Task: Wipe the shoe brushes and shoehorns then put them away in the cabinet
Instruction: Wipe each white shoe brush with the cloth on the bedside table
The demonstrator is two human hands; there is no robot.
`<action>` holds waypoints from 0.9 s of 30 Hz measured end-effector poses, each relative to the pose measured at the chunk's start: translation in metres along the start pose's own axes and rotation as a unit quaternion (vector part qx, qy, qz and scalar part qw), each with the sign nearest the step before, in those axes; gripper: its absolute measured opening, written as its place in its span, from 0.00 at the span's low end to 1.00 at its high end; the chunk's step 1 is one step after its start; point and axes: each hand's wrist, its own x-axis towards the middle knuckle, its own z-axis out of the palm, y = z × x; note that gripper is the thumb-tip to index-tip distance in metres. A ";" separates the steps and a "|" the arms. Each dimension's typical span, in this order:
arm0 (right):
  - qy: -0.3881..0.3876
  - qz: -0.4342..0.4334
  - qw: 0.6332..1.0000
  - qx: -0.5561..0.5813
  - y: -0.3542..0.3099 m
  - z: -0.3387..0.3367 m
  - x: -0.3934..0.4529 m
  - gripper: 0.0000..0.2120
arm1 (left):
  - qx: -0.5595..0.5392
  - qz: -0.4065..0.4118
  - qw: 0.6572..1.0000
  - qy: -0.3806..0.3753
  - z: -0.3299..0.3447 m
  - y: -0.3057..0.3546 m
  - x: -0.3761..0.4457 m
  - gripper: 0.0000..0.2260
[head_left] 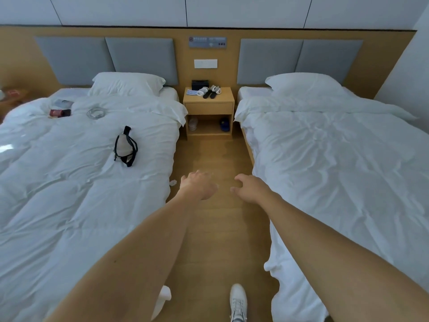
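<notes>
Wood everywhere here: tan floor, tan wall panel, and a little wooden nightstand point(209, 105) wedged between two white beds, so I'll use that as the anchor. On top of the nightstand sit the shoe brushes and shoehorns point(210, 91), a small cluster of black and white pieces, too small to tell which is which. Just left of them on the same top lies a blue-and-white cloth point(191, 92), and behind them against the wall stands a black box point(199, 84). The open shelf point(210, 129) under the drawer holds something pale on the left and something dark blue on the right, can't make out what.

Both arms reach out toward the nightstand but are well short of it, over the floor in the aisle. The left hand point(199, 185) has a loose grip, fingers relaxed and holding nothing. The right hand point(248, 188) is the same deal, fingers loosely curled, nothing in it.

Left of the nightstand, the left bed point(69, 182) carries a beige pouch with black straps point(125, 146), a coiled cable point(95, 112) and a dark red packet point(60, 113). One white sneaker point(238, 302) shows on the floor at the bottom.
</notes>
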 end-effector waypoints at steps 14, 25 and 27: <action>-0.034 -0.033 0.999 -0.003 0.035 -0.077 0.179 0.28 | -0.027 -0.041 0.999 -0.004 -0.051 0.048 0.172 0.26; -0.025 -0.017 1.000 0.001 0.033 -0.107 0.305 0.26 | -0.037 -0.014 0.999 -0.006 -0.081 0.047 0.298 0.25; -0.023 -0.012 1.000 -0.004 0.029 -0.110 0.333 0.27 | -0.037 -0.002 0.999 -0.007 -0.087 0.042 0.327 0.24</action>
